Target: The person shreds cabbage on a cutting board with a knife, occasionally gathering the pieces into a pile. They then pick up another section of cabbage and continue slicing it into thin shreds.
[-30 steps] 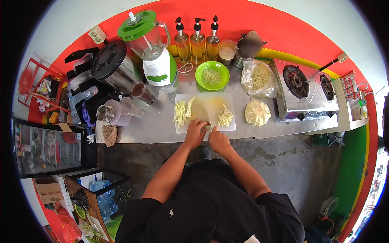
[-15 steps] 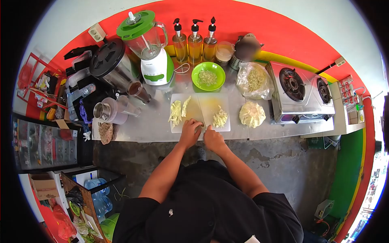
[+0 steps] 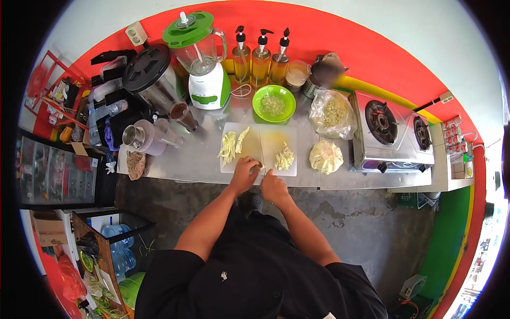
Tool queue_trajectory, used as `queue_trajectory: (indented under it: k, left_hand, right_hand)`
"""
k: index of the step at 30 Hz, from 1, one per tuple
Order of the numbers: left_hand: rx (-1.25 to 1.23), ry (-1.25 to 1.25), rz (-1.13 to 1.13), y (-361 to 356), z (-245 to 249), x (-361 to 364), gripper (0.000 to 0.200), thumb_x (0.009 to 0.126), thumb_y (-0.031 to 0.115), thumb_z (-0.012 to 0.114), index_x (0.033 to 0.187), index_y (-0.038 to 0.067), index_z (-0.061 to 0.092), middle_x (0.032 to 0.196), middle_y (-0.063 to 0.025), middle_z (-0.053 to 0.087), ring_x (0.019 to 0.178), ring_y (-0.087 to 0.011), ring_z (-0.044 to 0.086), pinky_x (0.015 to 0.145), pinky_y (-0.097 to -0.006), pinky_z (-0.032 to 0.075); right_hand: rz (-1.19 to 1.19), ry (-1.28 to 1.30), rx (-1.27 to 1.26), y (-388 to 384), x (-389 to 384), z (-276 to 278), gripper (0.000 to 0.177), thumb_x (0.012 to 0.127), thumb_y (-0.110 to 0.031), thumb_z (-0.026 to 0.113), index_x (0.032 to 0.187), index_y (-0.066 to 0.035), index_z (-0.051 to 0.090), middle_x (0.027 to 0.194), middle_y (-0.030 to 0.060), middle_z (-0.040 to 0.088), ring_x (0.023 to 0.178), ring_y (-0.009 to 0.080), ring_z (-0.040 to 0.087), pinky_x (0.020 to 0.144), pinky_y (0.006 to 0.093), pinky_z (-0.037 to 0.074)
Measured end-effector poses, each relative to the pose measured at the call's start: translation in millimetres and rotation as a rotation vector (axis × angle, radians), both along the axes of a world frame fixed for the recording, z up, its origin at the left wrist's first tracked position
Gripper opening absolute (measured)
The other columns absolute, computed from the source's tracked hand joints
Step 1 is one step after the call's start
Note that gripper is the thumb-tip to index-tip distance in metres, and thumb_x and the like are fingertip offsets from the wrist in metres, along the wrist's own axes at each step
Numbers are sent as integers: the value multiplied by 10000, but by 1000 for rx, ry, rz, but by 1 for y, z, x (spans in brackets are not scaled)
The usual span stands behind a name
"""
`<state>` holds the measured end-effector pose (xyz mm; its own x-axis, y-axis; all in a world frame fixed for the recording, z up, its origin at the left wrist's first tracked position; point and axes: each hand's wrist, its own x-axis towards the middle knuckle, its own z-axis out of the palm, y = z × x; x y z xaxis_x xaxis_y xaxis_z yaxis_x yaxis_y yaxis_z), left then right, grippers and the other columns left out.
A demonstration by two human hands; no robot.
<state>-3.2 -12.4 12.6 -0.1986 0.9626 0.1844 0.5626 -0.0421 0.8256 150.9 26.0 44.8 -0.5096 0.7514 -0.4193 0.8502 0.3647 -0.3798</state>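
left hand [image 3: 244, 174] and right hand [image 3: 274, 187] barely moved: one board [image 3: 265, 139], two piles [image 3: 228, 147] [image 3: 284, 158].

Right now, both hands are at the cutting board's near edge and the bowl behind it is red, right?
No: the head view shows the bowl is green. The left hand and right hand are at the near edge of the cutting board.

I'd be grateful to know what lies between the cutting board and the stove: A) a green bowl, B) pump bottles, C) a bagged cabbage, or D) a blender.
C: the cabbage sits on the counter right of the cutting board, just left of the stove.
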Motion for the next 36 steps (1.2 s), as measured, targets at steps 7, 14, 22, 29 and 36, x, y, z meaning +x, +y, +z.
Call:
queue_trajectory:
  k: [7,14,22,29,36]
  left_hand:
    - [-2,-35,4,-4,-4,-2,183,807,44,689,988,68,707,994,-109,631,1008,-340,556,906,-423,454]
    - [34,-53,-30,-1,-8,-8,174,815,34,682,983,67,709,985,-109,625,1007,-342,553,904,-423,455]
    - [50,-62,-89,-5,-6,-13,191,821,28,673,1005,66,706,1000,-120,615,1007,-350,550,891,-433,455]
    - [63,-78,-109,-1,-7,-16,196,823,23,665,1013,59,696,1003,-124,606,998,-359,545,890,-435,452]
    - [84,-62,-123,0,-12,-16,233,789,17,676,1020,49,689,989,-127,602,989,-355,547,880,-439,452]
  right_hand:
    - [-111,13,-28,-7,-16,0,308,959,-171,496,1131,77,434,976,350,684,942,504,688,829,561,551]
    - [-75,-91,-46,-7,-13,5,329,965,-183,503,1154,73,419,1005,360,678,966,506,682,847,558,546]
    - [-164,-82,-57,-6,-27,7,346,980,-207,490,1171,72,417,1019,364,673,989,505,677,870,548,541]
    - [-182,-156,-100,-17,-23,17,321,985,-215,487,1138,60,424,1035,356,675,1004,505,669,880,559,529]
    - [-263,-141,-98,-6,-36,19,325,933,-103,552,1198,47,441,1034,306,699,1011,459,691,904,517,548]
